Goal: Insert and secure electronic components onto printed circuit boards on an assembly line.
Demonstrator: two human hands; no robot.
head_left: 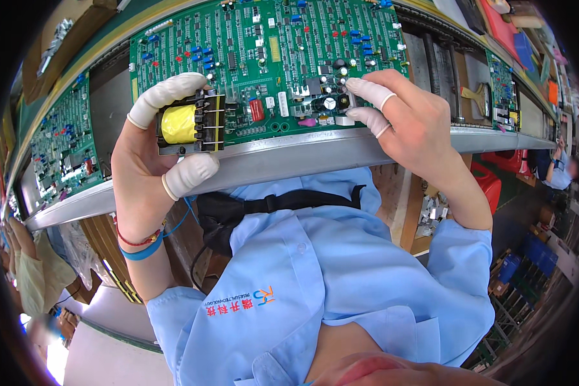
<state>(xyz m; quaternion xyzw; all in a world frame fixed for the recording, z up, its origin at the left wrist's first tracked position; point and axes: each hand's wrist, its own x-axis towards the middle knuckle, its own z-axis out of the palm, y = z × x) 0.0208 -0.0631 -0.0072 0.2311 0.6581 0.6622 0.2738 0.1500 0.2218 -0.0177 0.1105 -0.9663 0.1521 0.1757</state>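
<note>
My left hand point(137, 151) grips a transformer point(179, 125) with yellow tape around its winding, a dark core and a row of metal pins pointing right. It is held between thumb and fingertips over the near edge of a green circuit board point(244, 78). White finger cots cover the thumb and finger used on each hand. My right hand point(408, 119) has its thumb and forefinger closed at the board's lower right part, beside black and silver capacitors point(329, 103). Its fingertips hide most of what lies between them. A red component point(257, 110) stands on the board between my hands.
A grey metal rail point(289, 156) runs along the near side of the boards. Another populated board point(61, 141) lies to the left, and one more point(505, 90) to the right. A brush point(476, 98) lies near the right board. Other people work at both sides.
</note>
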